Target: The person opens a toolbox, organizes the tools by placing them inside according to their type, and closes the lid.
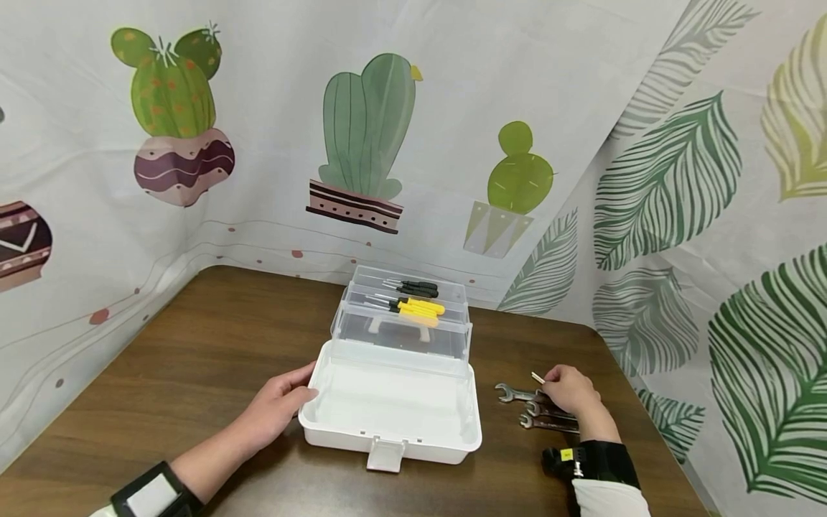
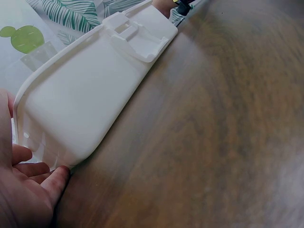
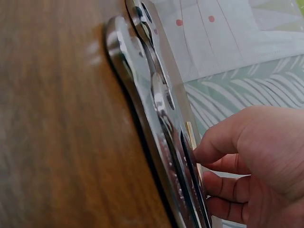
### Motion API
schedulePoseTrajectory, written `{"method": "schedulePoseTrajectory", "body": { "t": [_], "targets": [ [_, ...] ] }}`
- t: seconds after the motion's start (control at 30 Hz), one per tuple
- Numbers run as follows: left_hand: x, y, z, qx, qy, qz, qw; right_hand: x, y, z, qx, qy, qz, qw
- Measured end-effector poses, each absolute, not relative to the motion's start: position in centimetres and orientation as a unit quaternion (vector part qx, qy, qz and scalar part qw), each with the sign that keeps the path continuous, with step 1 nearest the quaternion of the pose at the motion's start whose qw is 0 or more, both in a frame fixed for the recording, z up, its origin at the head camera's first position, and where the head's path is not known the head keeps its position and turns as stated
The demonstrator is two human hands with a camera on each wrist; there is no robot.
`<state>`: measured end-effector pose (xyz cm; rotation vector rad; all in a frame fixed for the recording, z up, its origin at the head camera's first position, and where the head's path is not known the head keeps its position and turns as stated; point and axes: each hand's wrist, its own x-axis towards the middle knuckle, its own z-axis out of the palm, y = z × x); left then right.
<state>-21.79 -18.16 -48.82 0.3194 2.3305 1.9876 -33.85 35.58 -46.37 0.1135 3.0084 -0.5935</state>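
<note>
A white toolbox (image 1: 390, 449) stands with its clear lid raised at the back. My left hand (image 1: 274, 406) grips its left end, thumb at the rim; in the left wrist view the fingers (image 2: 40, 173) press against the outside wall. At the right, my right hand (image 1: 571, 391) pinches a slim, pale metal piece (image 1: 538, 378), mostly hidden by the fingers, so I cannot tell its kind. Open-ended wrenches (image 1: 549, 425) lie side by side under and in front of that hand. The right wrist view shows the shiny wrenches (image 3: 142, 90) close beside the fingertips.
Clear trays above the box's back hold yellow-handled screwdrivers (image 1: 423, 309) and black-handled ones (image 1: 420, 287). A latch flap (image 1: 386, 455) sticks out at the box's front. The brown wooden table (image 1: 213, 330) meets a patterned cloth (image 1: 271, 143) behind and at the right.
</note>
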Motion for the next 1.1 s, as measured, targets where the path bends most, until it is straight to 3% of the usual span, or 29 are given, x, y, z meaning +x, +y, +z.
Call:
{"method": "schedulePoseTrajectory", "body": {
  "t": [0.47,1.1],
  "targets": [
    [-22.02,-18.16,-48.96,0.101,0.752,0.651,0.034,-33.84,35.63,-46.46,0.017,0.978,-0.208,0.025],
    [-21.98,-18.13,-48.88,0.098,0.757,0.645,0.031,-33.88,35.53,-45.96,-0.019,0.971,-0.229,-0.06]
  ]
}}
